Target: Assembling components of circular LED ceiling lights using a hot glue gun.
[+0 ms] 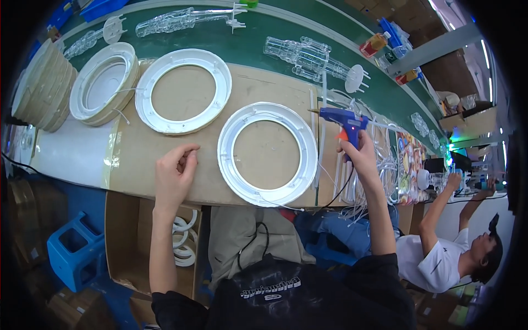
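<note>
My right hand (361,153) grips a blue hot glue gun (345,117) with an orange trigger. Its nozzle points left, just past the upper right rim of a white ring-shaped frame (226,159) lying flat on cardboard in front of me. A thin wire trails from that ring's near edge. To the ring's left, my left hand (175,169) hovers over the cardboard with its fingers curled together; I see nothing in them. Beyond it lies a second white ring (144,110). Farther left sits a stack of similar rings (99,113) with loose wire ends.
Clear plastic tube assemblies (302,55) lie along the green bench top (247,38). A bundle of white wires (379,165) is right of my right hand. Below the bench stand a cardboard box (129,242) with white ring pieces and a blue stool (74,247). A co-worker (440,258) works at right.
</note>
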The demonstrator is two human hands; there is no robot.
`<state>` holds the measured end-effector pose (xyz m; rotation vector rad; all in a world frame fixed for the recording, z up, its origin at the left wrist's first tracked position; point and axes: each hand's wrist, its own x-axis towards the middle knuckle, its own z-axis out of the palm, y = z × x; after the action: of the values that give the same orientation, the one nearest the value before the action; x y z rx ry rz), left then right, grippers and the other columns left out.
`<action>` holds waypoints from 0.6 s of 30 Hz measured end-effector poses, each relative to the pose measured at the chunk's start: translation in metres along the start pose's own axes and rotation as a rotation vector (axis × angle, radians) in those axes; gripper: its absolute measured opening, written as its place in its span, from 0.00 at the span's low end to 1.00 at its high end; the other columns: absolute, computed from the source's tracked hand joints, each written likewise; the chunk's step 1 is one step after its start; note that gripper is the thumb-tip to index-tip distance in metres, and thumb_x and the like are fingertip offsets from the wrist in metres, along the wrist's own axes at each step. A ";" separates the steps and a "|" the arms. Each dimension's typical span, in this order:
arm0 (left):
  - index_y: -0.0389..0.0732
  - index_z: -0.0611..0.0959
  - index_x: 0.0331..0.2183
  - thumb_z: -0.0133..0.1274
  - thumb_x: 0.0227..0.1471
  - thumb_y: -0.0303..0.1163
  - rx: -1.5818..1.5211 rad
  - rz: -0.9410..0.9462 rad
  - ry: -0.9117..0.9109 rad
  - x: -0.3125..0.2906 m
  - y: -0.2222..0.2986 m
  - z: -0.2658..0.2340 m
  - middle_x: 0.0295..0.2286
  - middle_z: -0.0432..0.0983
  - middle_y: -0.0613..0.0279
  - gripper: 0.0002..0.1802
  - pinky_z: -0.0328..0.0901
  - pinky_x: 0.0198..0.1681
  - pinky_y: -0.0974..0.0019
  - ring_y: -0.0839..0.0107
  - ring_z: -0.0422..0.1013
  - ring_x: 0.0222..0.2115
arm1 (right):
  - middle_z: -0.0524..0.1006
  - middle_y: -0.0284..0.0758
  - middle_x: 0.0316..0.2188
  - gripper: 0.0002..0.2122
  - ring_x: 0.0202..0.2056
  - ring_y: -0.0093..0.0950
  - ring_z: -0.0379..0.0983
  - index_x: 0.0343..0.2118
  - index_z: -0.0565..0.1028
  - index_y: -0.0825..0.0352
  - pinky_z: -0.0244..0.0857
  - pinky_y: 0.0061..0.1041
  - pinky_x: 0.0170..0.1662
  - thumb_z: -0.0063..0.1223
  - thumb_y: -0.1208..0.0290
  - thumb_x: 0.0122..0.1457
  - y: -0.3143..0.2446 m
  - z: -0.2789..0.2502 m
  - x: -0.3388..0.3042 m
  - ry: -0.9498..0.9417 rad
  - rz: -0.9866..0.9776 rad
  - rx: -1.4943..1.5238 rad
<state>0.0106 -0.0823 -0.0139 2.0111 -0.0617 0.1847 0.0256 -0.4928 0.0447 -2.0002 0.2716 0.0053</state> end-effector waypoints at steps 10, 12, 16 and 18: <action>0.34 0.83 0.36 0.54 0.54 0.21 0.030 -0.004 0.018 -0.002 0.001 0.003 0.26 0.78 0.58 0.06 0.65 0.23 0.71 0.75 0.70 0.19 | 0.77 0.47 0.41 0.16 0.29 0.30 0.79 0.50 0.65 0.75 0.73 0.21 0.26 0.45 0.76 0.59 -0.038 0.016 -0.008 -0.178 0.022 0.148; 0.34 0.82 0.36 0.54 0.54 0.21 0.041 0.015 0.005 0.001 0.002 0.005 0.26 0.78 0.59 0.07 0.65 0.24 0.71 0.74 0.70 0.20 | 0.76 0.50 0.47 0.17 0.34 0.29 0.80 0.52 0.66 0.75 0.74 0.20 0.28 0.46 0.75 0.61 -0.036 0.003 -0.008 -0.116 0.212 0.227; 0.35 0.82 0.36 0.54 0.53 0.21 0.067 -0.007 -0.011 0.001 0.006 0.002 0.26 0.78 0.59 0.07 0.64 0.24 0.71 0.73 0.70 0.20 | 0.76 0.49 0.48 0.20 0.33 0.27 0.79 0.53 0.66 0.75 0.73 0.20 0.27 0.52 0.74 0.60 -0.018 -0.017 -0.018 -0.128 0.222 0.267; 0.35 0.83 0.36 0.54 0.53 0.21 0.076 -0.009 -0.006 0.003 0.007 0.004 0.25 0.77 0.60 0.07 0.63 0.23 0.71 0.75 0.69 0.20 | 0.76 0.48 0.48 0.20 0.32 0.26 0.79 0.54 0.66 0.74 0.71 0.19 0.25 0.52 0.73 0.60 -0.007 -0.026 -0.018 -0.128 0.226 0.367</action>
<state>0.0126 -0.0886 -0.0090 2.0871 -0.0502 0.1782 0.0065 -0.5102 0.0646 -1.5901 0.3858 0.2125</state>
